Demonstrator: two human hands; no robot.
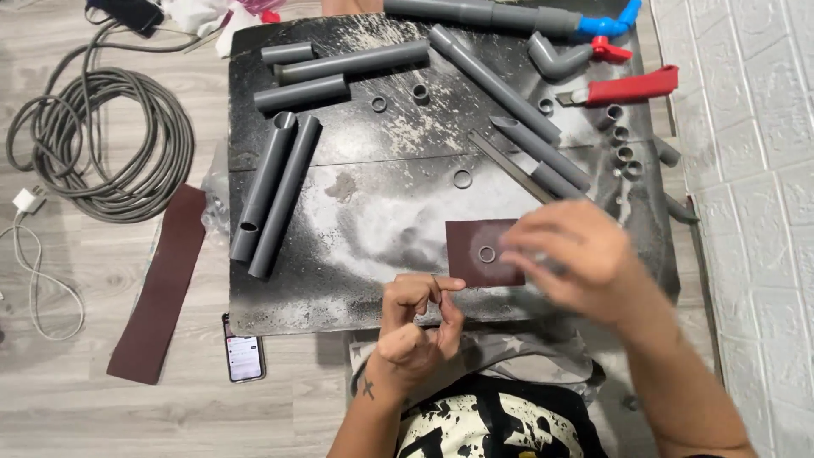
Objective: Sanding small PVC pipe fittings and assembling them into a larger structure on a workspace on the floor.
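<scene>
L hand [415, 326] sits at the near edge of the surface [356, 212], fingers [441, 288] pinched on a thin grey ring [436, 293] held edge-up; small, hard to make out. R hand [568, 254] hovers blurred just right of the pad [475, 250], a dark maroon sandpaper square; can't tell if its fingers are clenched or loose, nothing seen in them. A 2nd ring [487, 254] lies flat on the pad, just left of the R fingertips and up-right of the L ones.

Judging by the dust on the surface, the step looks like sanding cut ring faces. To do it well: keep the ring flat on the grit, light even pressure w/ fingertips, small circles, so the face stays square. Hold the pad corner w/ the other hand so it doesn't skate. Pinched ring is thin; too hard a squeeze may deform or flick it.

Beyond the fingers: more rings [462, 179], short couplers [623, 144], pipes [271, 191], a file [509, 165], red-handled cutter [632, 86]. Far left of the L fingers, on the floor: a sandpaper strip [161, 284], phone [244, 356], coiled cable [102, 144].
</scene>
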